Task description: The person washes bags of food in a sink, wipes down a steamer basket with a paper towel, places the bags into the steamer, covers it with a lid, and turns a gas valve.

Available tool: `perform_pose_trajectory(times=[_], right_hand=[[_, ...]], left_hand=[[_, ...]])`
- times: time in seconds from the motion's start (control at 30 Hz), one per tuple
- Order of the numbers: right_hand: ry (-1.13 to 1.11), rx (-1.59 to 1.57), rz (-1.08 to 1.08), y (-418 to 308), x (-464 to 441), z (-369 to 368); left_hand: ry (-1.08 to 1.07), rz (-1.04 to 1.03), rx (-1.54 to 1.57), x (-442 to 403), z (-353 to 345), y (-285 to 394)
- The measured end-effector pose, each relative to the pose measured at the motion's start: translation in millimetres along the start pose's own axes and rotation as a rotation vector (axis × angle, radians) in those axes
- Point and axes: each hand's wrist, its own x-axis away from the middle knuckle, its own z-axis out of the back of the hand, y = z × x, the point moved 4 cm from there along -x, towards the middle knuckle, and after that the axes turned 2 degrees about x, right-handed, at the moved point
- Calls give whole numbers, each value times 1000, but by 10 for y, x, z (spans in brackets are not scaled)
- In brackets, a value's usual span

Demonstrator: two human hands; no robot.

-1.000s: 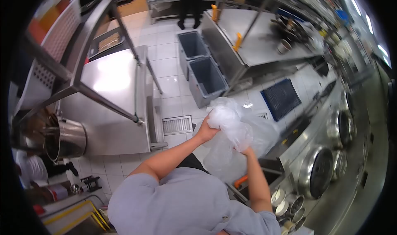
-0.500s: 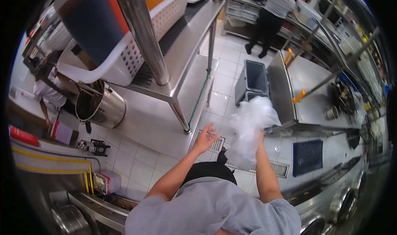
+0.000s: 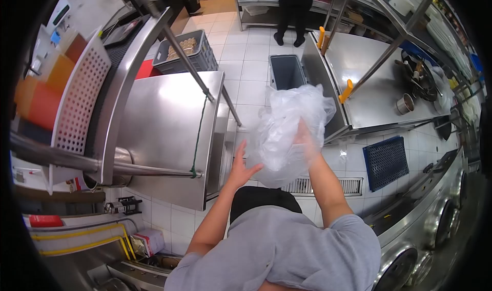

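Observation:
A bunched, translucent plastic bag (image 3: 284,117) hangs in front of my body at the middle of the view. My right hand (image 3: 305,141) grips its right side. Thin film covers part of that hand and blurs its fingers. On the bag's left side is my left hand (image 3: 243,169), thumb and fingers spread, the thumb close to the film. I cannot tell whether the thumb touches it. Just beyond the bag stands a grey bin (image 3: 288,71) on the floor, its near part hidden by the plastic.
A steel table (image 3: 159,111) with posts and a green cord (image 3: 201,132) stands left, a steel counter (image 3: 371,70) right. A grey crate (image 3: 185,53) is at the back left. A dark mat (image 3: 385,163) lies by the floor drain (image 3: 328,186). Farther off stands a person (image 3: 296,9).
My view has turned and moved forward. The bag has spread wider, and my right hand is now partly behind its film. My left hand has come nearer to the bag.

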Motion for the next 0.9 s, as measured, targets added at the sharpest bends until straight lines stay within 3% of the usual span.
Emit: perform_pose_trajectory(times=[0.17, 0.37, 0.4, 0.53, 0.67, 0.8, 0.87, 0.9], right_hand=[[46, -58, 25, -245, -97, 487], [88, -168, 43, -359, -629, 1077], [83, -185, 41, -362, -785, 1177], [290, 243, 240, -1286, -256, 549], [324, 267, 175, -1229, -924, 561], [401, 287, 13, -878, -1710, 593], [452, 305, -94, -505, -1963, 636], [477, 316, -154, -305, -2052, 670]], left_hand=[[-229, -42, -13, -445, -673, 411], [-327, 4, -62, -661, -1204, 115], [-359, 67, 49, -706, -1265, -40], [-432, 113, 163, -1015, -1293, -168], [-332, 56, 320, -1606, -1131, 244], [-336, 44, 406, -2344, -1116, 128], [-324, 5, 31, -2748, -1245, -233], [-390, 198, 11, -2912, -1261, -274]])
